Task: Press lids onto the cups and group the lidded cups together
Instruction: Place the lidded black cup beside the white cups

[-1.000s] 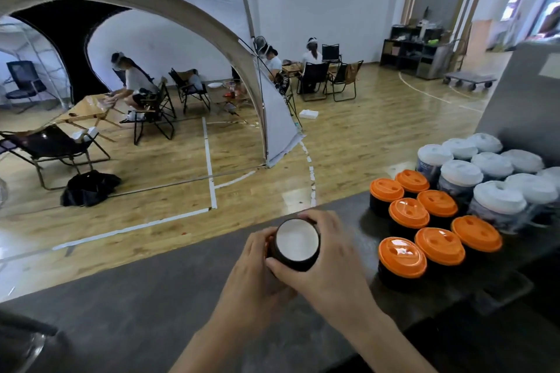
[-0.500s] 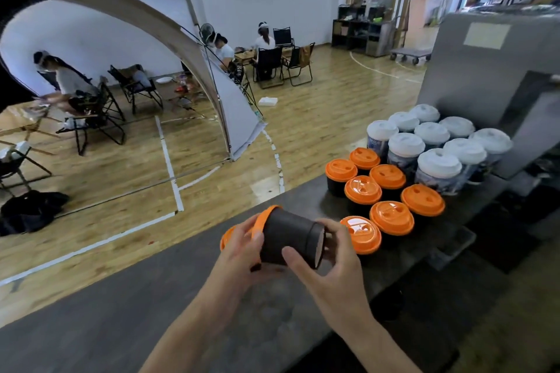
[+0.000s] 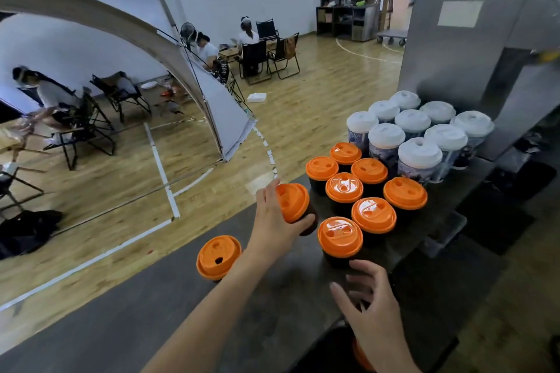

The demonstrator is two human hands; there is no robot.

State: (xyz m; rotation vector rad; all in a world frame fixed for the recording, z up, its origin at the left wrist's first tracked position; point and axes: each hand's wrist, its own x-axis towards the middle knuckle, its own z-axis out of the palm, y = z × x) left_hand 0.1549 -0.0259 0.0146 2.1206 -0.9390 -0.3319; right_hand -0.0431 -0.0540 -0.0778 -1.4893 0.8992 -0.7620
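Cups [image 3: 344,188] are sitting lidded, grouped; left grip [image 3: 272,221] is clasping another cup [image 3: 292,201], right grip [image 3: 375,315] spread; stray cup [image 3: 218,257] is waiting left.

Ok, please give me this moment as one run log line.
left hand: grips tilted orange-lidded cup beside orange-lidded group | right hand: open, empty | single lidded cup: apart on counter

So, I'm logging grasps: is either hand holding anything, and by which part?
The left hand grips a black cup with an orange plastic lid round its side wall. The right hand holds nothing.
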